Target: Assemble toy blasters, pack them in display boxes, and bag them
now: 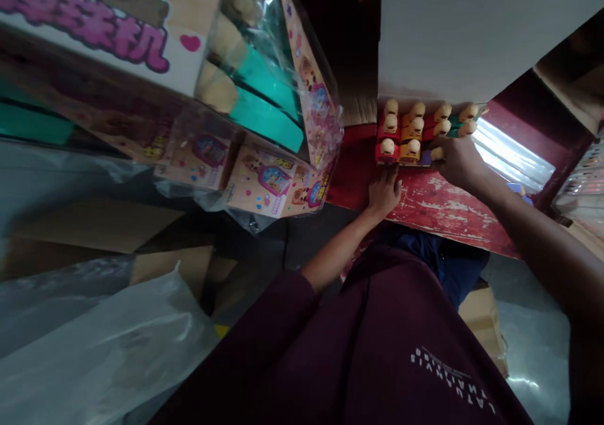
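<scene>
Small toys with round beige animal heads and coloured bodies stand in rows in a display box (425, 41) with a tall pale lid raised behind them. At the front left are a red-bodied toy (387, 152) and an orange-bodied toy (409, 150). My right hand (460, 160) is closed on a purple-bodied toy (426, 157) at the front row, right of the orange one; its fingers partly hide it. Teal-bodied toys (465, 126) stand just behind that hand. My left hand (384, 193) rests with fingers stretched out at the box's front edge, below the red toy.
The box stands on a worn red table (443, 208). Printed display cartons (278, 182) in clear plastic are stacked at the left, holding teal-bodied toys. Cardboard (94, 223) and a plastic bag (108, 349) lie lower left. A purple-blue item (519, 192) lies right of my forearm.
</scene>
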{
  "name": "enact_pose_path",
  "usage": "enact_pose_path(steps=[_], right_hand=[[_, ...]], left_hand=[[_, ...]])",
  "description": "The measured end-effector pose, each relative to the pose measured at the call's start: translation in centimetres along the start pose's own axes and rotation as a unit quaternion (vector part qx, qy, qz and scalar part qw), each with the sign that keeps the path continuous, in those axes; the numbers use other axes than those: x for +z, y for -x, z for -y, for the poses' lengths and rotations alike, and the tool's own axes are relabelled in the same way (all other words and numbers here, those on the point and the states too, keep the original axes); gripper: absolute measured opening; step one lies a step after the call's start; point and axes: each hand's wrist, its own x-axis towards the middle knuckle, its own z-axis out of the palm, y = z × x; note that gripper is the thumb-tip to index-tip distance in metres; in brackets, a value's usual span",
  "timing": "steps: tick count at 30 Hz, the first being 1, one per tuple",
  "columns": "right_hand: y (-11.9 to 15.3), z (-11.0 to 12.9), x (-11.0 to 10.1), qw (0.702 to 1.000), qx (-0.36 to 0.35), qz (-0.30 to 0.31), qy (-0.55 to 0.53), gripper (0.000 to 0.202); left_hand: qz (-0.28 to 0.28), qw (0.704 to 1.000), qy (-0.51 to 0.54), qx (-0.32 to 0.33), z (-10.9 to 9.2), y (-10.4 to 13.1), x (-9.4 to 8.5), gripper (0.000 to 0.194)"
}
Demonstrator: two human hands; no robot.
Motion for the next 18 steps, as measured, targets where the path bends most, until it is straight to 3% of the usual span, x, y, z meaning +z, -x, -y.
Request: enact_pose_path(steps=[3,6,10,15,17,18], right_hand=[[0.4,-0.4,1.0,0.999,-0.017,-0.039,-0.016,0.021],[2.5,-0.2,1.6,0.992,-0.035,-0.113,-0.044,0.031],[4.2,0.5,2.9,0.982,-0.019,-0.178,-0.06,0.034],[2.6,1.8,4.0,0.985,0.052,-0.146,-0.073,0.041],[2.9,2.2,3.7,0.986,0.087,-0.113,-0.082,0.048],[3.5,2.3,3.6,0.985,0.103,-0.1,-0.095,0.05]], left_hand=[[-0.013,1.0,0.013,0.017,0.3,0.2,0.0,0.055],[-0.022,0.999,0.009,0.032,0.3,0.4,-0.1,0.055],[-0.021,0.999,-0.005,0.031,0.2,0.1,-0.1,0.054],[-0.009,0.999,0.031,0.03,0.5,0.7,-0.2,0.049],[-0.033,0.995,0.09,0.031,0.3,1.8,-1.3,0.047],[-0.072,0.988,0.133,0.008,0.2,2.2,-2.2,0.047]])
